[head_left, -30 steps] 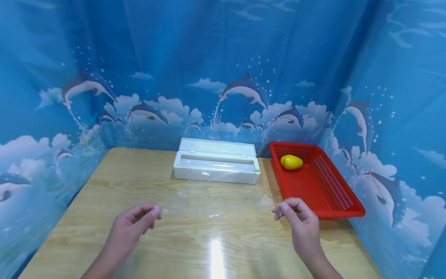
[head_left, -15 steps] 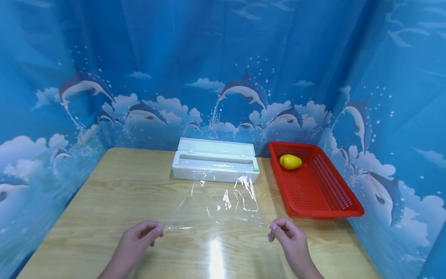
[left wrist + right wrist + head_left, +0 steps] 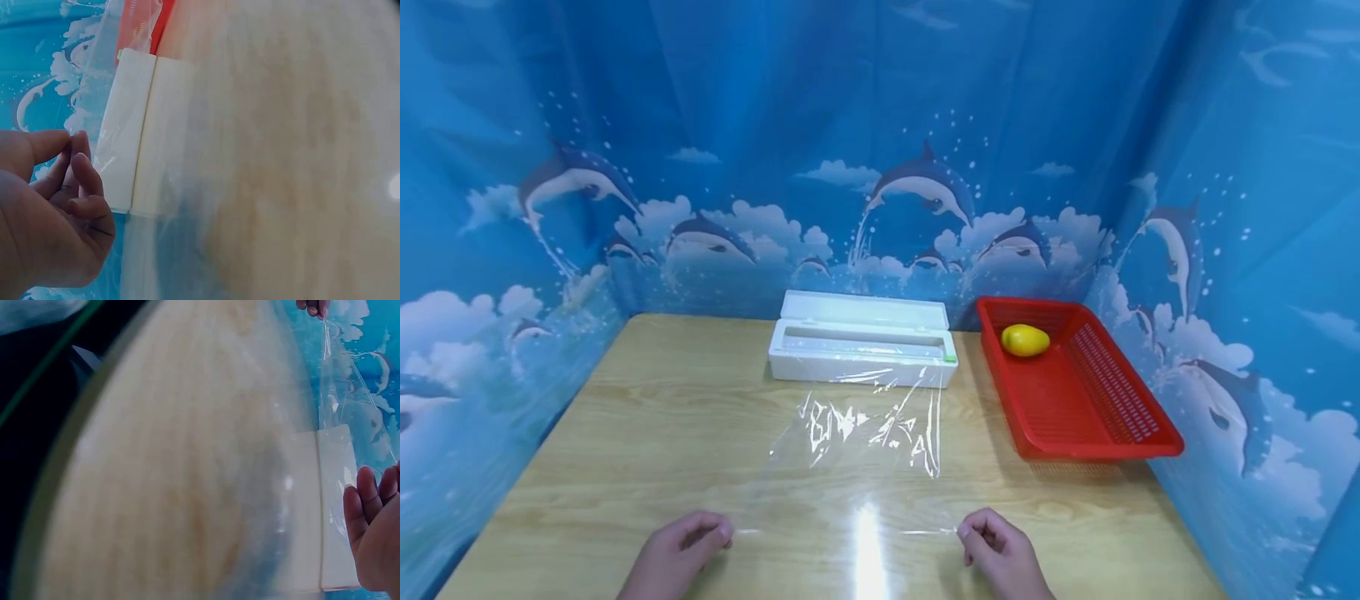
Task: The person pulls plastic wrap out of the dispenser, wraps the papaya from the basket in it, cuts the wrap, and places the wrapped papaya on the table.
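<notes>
A sheet of clear plastic wrap (image 3: 850,429) stretches from the white wrap dispenser box (image 3: 861,367) toward the front of the table. My left hand (image 3: 681,550) pinches one front corner of the sheet between thumb and forefinger. At the opposite corner my right hand (image 3: 998,550) pinches the film the same way. The box's lid (image 3: 865,310) stands raised at the back, with the roll partly visible in the slot. In the left wrist view, the left hand (image 3: 59,206) shows its thumb and forefinger tips meeting. The right hand (image 3: 378,531) is partly cut off in its wrist view.
A red plastic basket (image 3: 1028,425) stands at the right, holding a yellow mango-like fruit (image 3: 1025,340). A small green piece (image 3: 951,359) sits at the box's right end. Behind the wooden table (image 3: 647,417) hangs a blue dolphin-print curtain (image 3: 820,100).
Both hands have drawn back toward the table's front edge and lower, pulling the plastic wrap longer out of the box. The right hand has also moved left, away from the basket.
</notes>
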Demonstrator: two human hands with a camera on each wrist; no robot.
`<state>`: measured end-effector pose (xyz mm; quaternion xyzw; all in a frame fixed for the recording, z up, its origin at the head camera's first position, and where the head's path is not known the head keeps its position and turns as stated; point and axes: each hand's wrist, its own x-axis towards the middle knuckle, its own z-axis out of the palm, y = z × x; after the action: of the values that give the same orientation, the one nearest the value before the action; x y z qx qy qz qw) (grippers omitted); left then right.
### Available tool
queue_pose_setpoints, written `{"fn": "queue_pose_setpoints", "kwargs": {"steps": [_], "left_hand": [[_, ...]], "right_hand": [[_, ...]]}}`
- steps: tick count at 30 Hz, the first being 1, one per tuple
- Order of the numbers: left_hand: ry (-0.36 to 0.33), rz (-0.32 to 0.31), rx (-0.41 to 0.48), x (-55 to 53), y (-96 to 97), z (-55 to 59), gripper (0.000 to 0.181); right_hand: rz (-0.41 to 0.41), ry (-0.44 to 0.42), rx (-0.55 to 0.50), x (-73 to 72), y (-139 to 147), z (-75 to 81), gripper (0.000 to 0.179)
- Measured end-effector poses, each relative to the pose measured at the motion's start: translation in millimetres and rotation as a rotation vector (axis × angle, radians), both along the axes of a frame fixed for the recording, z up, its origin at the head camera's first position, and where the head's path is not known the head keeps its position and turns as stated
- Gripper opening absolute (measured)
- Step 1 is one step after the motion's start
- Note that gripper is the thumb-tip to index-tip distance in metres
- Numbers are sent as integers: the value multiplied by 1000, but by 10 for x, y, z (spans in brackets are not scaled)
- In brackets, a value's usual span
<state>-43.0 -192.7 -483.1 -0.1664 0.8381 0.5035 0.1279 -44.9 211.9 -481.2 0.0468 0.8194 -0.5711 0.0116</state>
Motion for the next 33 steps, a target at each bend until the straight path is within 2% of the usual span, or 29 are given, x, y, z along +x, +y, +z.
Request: {"fn": "queue_pose_setpoints", "kwargs": {"steps": [2,6,9,14,18,22,27,33], "left_hand": [[-30,-8,3,8,-18,-44,23],[-34,-37,5,34,-45,-127,27],[-16,-67,-45,61,-45,-195,24],[-24,-141,-169,82,3,-273,14],[-26,-185,-262,81,50,-277,14],[-9,-208,-329,90,94,-242,14],[34,-228,-362,123,139,-199,13],[16,-207,-362,119,156,-188,9]], "right_hand": [[9,-5,5,8,-1,-46,6],[21,-7,5,4,6,-144,7],[20,-8,12,-1,10,-212,8],[14,22,70,-16,17,-297,10],[15,17,152,-42,31,-333,10],[16,-5,276,-66,37,-351,11],[33,-7,434,-87,30,-377,12],[32,46,541,-93,3,-382,13]]}}
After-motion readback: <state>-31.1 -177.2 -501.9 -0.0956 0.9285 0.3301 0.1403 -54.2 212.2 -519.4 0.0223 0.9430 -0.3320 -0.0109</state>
